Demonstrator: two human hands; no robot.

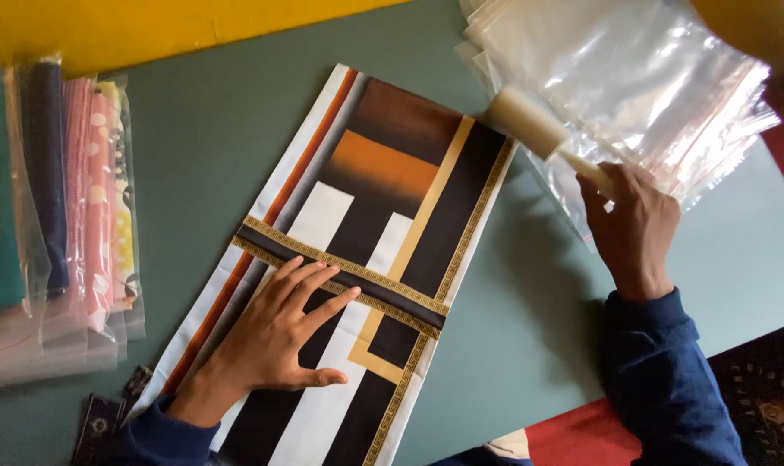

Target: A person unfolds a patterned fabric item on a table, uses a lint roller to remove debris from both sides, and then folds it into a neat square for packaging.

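Note:
A folded cloth (383, 198) with black, white, orange and gold bands lies slantwise on a grey-green table (210, 147). My left hand (275, 332) rests flat on its lower part, fingers spread. My right hand (629, 220) grips the handle of a cream lint roller (530, 125). The roller's head sits at the cloth's upper right edge, beside a stack of clear zip bags (633, 78).
At the left edge lies a row of bagged fabrics (55, 216) in teal, navy, pink and yellow. A small dark tag (98, 423) sits at the lower left. Yellow surface (107, 26) runs along the top. Red and dark patterned material (754, 406) shows at the lower right.

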